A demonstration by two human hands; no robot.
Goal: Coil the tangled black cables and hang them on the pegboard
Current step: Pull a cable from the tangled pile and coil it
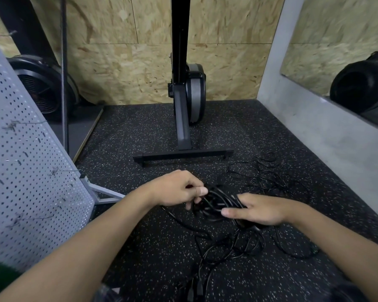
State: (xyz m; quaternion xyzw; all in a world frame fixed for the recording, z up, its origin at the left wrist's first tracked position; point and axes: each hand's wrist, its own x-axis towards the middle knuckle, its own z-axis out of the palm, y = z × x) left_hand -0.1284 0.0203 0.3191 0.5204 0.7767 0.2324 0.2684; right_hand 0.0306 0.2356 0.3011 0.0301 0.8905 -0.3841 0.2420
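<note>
My left hand [179,189] pinches the black cables [216,203] with curled fingers. My right hand [258,211] grips the same bunch just beside it, strands between thumb and fingers. Loose loops sprawl on the floor [140,247] beyond and below my right hand. The pegboard [31,182] edge stands left of my left hand, and the machine's foot bar [183,154] lies ahead, apart from both hands.

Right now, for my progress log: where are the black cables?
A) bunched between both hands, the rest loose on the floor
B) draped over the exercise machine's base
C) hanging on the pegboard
A: the left hand and right hand both hold a bunch of the black cables, loose loops trail on the floor, and the pegboard carries none.
</note>
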